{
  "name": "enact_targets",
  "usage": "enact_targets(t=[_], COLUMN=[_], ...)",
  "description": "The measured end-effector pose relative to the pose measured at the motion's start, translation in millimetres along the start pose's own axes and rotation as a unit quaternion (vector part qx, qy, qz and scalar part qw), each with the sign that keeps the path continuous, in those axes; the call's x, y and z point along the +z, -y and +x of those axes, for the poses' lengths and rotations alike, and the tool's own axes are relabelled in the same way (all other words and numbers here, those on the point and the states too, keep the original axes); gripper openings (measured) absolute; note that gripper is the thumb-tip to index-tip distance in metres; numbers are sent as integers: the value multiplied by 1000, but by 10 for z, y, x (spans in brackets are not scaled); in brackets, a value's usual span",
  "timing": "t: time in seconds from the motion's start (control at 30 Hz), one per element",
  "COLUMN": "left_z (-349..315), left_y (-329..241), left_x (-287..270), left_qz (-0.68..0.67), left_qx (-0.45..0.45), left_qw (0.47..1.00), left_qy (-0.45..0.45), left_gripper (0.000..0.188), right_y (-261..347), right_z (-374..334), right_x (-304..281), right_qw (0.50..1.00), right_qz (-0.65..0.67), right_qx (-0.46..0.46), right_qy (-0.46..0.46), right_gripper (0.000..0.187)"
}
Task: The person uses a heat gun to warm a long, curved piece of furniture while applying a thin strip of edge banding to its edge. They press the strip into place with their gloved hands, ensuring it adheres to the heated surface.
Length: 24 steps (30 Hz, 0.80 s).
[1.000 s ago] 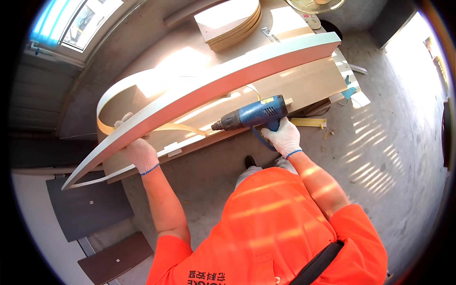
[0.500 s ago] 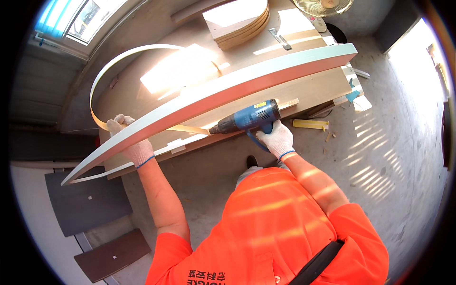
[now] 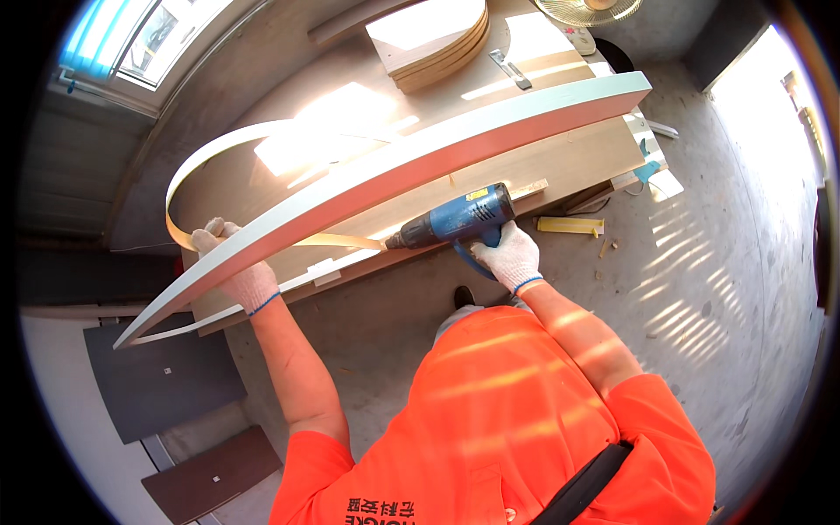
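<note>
My right hand (image 3: 512, 256), in a white knit glove with a blue cuff, is closed around the handle of a blue heat gun (image 3: 459, 217). The gun's dark nozzle points left, close to a thin cream edging strip (image 3: 346, 240). A long curved board (image 3: 385, 179), pale along its top and pinkish on its side, crosses over my left hand (image 3: 249, 285). Beyond the board, that gloved hand's curled fingers come out against the strip and appear to grip it. From there the strip bends in a wide loop over the table; the board hides part of it and of the hand.
Curved panels (image 3: 433, 44) are stacked on the wooden table (image 3: 262, 175), beside a metal tool (image 3: 510, 70). A fan (image 3: 591, 9) stands at the far right. Below the table's edge is a yellow piece (image 3: 570, 226). Dark panels (image 3: 166, 376) lie at the left.
The strip's loop has sunk lower, its far part shifting toward the board. My left hand has dropped slightly. The heat gun stays nearly where it was.
</note>
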<state>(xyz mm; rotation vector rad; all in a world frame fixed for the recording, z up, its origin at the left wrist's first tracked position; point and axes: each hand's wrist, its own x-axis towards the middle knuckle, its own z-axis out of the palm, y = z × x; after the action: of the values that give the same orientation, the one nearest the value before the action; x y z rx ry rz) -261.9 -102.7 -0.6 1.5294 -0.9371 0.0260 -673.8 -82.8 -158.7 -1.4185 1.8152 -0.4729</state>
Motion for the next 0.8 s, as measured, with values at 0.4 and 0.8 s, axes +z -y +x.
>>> enact_targets(t=[0.4,0.8], left_z=[-46,-26], left_y=[-153,-129], left_x=[36,8], left_qz=[-83,32], left_qx=[-78,9], left_qw=[993,999], left_qy=[-30,-8], left_gripper=[32,27], right_y=[-2,-34], right_z=[0,27], right_x=[-7,35], right_qw=[1000,1000], right_qz=[-1,1], right_qx=[-1,0], right_qy=[0,0], right_gripper=[67,65])
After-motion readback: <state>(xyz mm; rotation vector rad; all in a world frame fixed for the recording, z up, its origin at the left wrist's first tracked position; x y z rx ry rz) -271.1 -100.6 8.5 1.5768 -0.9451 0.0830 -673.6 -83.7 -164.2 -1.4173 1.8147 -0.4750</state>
